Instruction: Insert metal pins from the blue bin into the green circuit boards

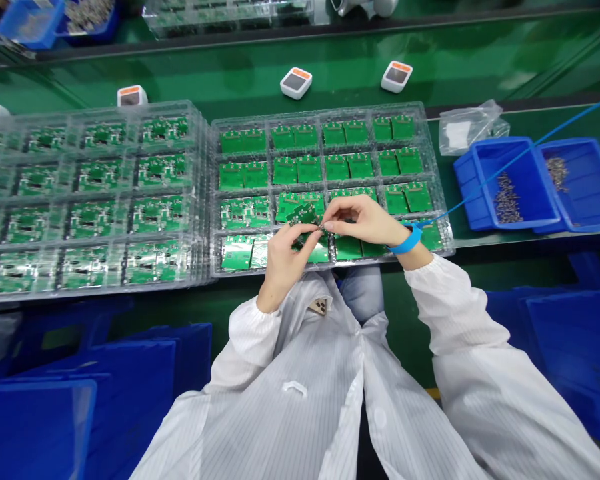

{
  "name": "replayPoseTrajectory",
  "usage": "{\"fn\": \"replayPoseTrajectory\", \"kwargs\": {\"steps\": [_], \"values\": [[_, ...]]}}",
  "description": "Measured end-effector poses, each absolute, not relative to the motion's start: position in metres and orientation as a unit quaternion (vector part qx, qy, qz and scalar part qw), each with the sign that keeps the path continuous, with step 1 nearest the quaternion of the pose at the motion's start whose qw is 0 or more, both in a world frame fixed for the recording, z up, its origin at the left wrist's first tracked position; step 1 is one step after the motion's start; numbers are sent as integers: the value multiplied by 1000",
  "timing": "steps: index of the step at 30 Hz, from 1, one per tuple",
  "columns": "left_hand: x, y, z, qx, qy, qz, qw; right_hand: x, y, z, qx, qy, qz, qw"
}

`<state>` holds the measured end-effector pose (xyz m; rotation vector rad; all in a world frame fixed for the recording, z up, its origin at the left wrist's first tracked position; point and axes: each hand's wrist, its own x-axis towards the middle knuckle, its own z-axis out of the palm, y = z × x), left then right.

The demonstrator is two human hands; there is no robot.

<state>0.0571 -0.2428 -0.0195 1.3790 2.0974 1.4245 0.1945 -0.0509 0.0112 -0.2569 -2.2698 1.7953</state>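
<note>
A: You're sitting at a green workbench (460, 73) with a conveyor belt running along its far side, and clear trays cover most of the near edge.

B: What have you got in your hands?

A: Your left hand (285, 257) is closed around a small green circuit board (304, 215), thumb and fingers pinching its lower edge so it stands tilted up toward you. Your right hand (365, 220) comes in from the other side, fingertips pinched at the board's right edge, on something too small to make out.

B: Why hold it up like that?

A: Lifted off the tray, the edge is likely easier for your right fingers to reach.

B: And what's under your hands?

A: A clear tray (433, 143) of matching green boards, two to a pocket, sits directly beneath and beyond them. To the left of your left hand sits a stack of covered trays (95, 200). To the right of your right hand are two blue bins (537, 183) with small metal parts, probably kept close for quick picking.

B: The blue cord?

A: It runs from the wrist strap (407, 241) on your right wrist off to the upper right, probably as grounding around the boards.
</note>
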Motion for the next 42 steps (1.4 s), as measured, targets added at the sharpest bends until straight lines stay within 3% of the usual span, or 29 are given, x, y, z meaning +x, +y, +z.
{"fn": "replayPoseTrajectory", "kwargs": {"steps": [42], "values": [[59,-242,-19,463,722,497,128,194,-50,6,-86,-792,590,129]]}}
